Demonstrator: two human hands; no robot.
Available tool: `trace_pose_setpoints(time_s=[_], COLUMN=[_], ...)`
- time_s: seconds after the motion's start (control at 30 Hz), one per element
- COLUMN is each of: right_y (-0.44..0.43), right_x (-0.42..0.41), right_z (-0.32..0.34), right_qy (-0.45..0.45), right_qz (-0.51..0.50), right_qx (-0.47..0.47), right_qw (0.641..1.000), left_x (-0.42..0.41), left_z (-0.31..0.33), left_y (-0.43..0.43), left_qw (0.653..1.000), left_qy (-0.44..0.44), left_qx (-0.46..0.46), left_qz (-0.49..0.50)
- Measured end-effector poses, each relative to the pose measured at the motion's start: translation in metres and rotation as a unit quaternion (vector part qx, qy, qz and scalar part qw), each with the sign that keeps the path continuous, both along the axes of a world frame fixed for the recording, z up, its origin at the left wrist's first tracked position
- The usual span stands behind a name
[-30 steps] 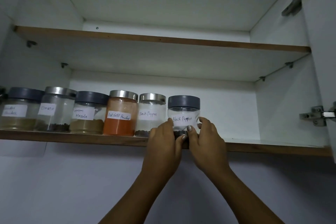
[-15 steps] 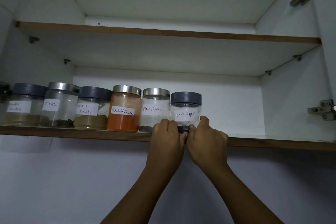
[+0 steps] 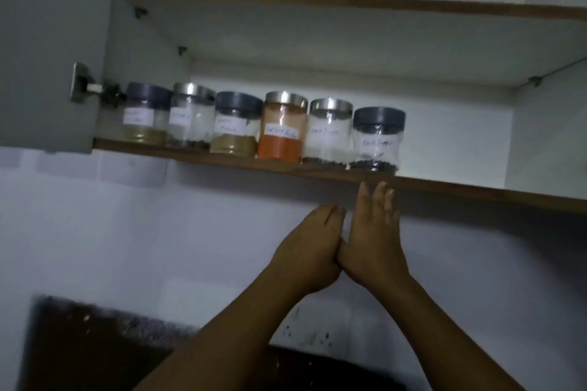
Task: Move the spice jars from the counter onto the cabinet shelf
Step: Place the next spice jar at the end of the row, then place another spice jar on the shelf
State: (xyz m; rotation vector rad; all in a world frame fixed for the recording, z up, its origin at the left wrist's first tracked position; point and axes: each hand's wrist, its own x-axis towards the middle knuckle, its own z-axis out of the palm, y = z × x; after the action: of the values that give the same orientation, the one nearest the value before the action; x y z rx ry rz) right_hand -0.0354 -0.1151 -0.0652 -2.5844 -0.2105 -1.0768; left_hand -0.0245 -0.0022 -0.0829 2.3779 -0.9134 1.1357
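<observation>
I am seeing both hands empty, the left hand (image 3: 313, 251) loosely curled and the right hand (image 3: 371, 232) flat-fingered, grip slack, just below the cabinet shelf (image 3: 476, 192). The black pepper jar (image 3: 376, 140) is standing upright at the row's right end, label outward, probably for easy reading.

Six jars (image 3: 376, 138) are filling the lower shelf (image 3: 476, 192) from left wall to approx. mid, standing shoulder to shoulder w/ no gaps between. Right part of shelf is lying bare up to the side wall (image 3: 546, 136). Open door (image 3: 47, 47) is blocking the far left; upper shelf (image 3: 349, 5) is capping headroom.
</observation>
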Motion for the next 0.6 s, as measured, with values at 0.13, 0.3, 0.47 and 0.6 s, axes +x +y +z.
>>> trace_pose_setpoints(time_s=[0.13, 0.3, 0.47, 0.6], right_y=[0.049, 0.112, 0.159, 0.187], right_x=[0.002, 0.015, 0.028, 0.039], right_z=[-0.058, -0.144, -0.230, -0.305], right_qy=[0.078, 0.177, 0.275, 0.376], right_qz=[0.089, 0.131, 0.137, 0.123], right_qx=[-0.012, -0.021, -0.055, -0.044], right_qw=[0.993, 0.975, 0.950, 0.917], left_x=[-0.005, -0.015, -0.024, -0.024], left_z=[-0.060, -0.137, -0.213, -0.288], left_y=[0.057, 0.141, 0.204, 0.234], left_qw=[0.995, 0.971, 0.933, 0.897], left_qy=[0.080, 0.191, 0.307, 0.390], left_qx=[-0.004, -0.025, -0.059, -0.096], left_qz=[0.057, 0.145, 0.176, 0.182])
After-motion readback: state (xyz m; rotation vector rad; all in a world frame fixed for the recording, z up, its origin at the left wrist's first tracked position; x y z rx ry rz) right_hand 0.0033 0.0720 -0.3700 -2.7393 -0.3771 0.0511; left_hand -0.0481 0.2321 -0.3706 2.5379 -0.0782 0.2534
